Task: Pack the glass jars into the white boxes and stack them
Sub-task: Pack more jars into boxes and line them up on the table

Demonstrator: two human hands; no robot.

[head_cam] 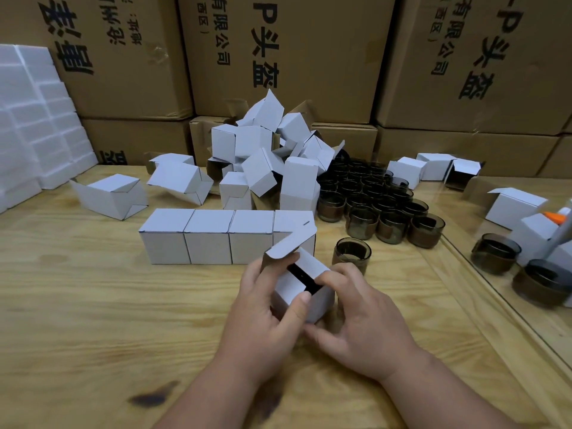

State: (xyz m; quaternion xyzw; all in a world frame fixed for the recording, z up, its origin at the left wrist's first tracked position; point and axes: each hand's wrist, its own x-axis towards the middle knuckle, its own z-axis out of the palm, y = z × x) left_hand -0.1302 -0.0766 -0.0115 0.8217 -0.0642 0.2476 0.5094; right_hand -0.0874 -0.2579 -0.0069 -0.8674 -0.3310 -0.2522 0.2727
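Both hands hold one small white box [289,291] just above the wooden table [93,305], its top flap up and a dark gap showing inside. My left hand [263,317] grips its left side, thumb on the front flap. My right hand [356,320] grips the right side, fingers pressing a side flap down. A single smoky glass jar [352,253] stands just behind the box. A row of closed white boxes [210,236] lies behind my hands. Several more glass jars [380,202] cluster at the right of centre.
A heap of empty open white boxes [266,150] is piled at the back. White foam blocks [34,125] stand far left. Big brown cartons [278,57] wall off the back. At right, a glass sheet edge [483,274] reflects jars; more white boxes [433,167] lie there.
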